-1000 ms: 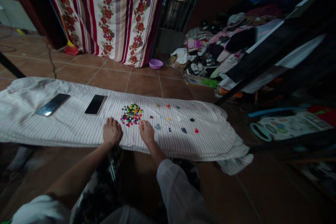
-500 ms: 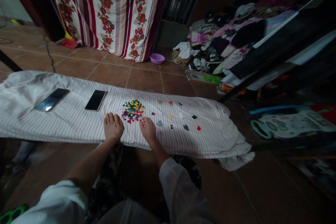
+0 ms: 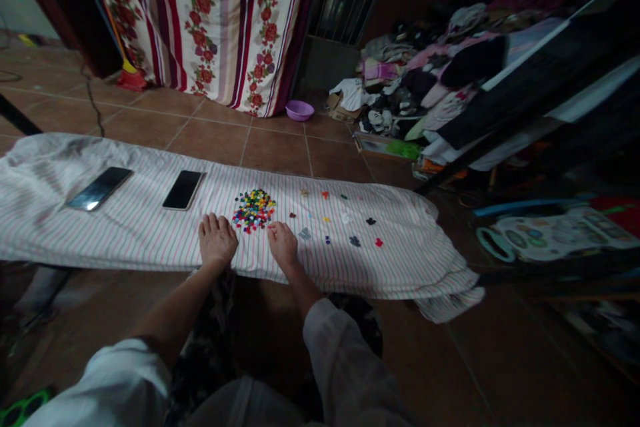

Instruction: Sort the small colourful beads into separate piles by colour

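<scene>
Colour everywhere in the heap of small pieces (image 3: 254, 210): red, yellow, green, blue! Right of the heap, red pieces (image 3: 379, 242) and black pieces (image 3: 371, 221); beneath it, white cloth (image 3: 125, 240) striped pink and green; beyond it, maroon-striped curtain (image 3: 225, 20) blooming red roses, and a purple basin (image 3: 299, 117).

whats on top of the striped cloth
On the striped cloth lie two phones, a heap of multicoloured pieces and, to its right, smaller groups; the left hand rests there too. The cloth beneath the heap is covered; whatever lies beneath the cloth is hidden.
</scene>
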Available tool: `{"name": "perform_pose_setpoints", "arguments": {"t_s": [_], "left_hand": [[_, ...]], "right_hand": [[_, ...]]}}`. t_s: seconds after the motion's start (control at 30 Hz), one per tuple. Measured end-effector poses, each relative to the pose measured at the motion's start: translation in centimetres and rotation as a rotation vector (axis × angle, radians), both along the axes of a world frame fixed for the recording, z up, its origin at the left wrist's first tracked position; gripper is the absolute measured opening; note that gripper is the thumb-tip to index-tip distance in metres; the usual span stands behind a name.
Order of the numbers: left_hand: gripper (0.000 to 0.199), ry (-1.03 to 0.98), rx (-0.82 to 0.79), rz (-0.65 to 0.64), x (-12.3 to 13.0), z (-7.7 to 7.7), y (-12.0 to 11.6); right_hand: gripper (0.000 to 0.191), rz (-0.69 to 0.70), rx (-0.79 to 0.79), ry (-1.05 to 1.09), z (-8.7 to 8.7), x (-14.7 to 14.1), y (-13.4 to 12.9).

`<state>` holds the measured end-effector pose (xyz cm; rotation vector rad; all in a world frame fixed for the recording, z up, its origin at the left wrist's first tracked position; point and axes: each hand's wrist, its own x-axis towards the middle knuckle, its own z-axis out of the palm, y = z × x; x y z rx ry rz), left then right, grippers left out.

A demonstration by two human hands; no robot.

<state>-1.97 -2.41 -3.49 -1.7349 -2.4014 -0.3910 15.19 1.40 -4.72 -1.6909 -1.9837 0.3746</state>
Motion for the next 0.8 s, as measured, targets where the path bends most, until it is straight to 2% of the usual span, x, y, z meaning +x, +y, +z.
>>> {"name": "perform_pose_setpoints", "arguments": {"t_s": [0.2, 0.53, 0.8], "left_hand": [[0.048, 0.028, 0.008, -0.003, 0.0, -0.4, 0.0], [0.046, 0.012, 0.022, -0.014, 0.0, 0.0, -0.2], [0.043, 0.019, 0.045, -0.026, 0.2, 0.1, -0.2]], "right_hand": [[0.015, 0.001, 0.021, 0.066, 0.2, 0.4, -0.1], [0.018, -0.027, 0.037, 0.139, 0.1, 0.7, -0.2], [0.019, -0.026, -0.048, 0.320, 0.1, 1.4, 0.6]]}}
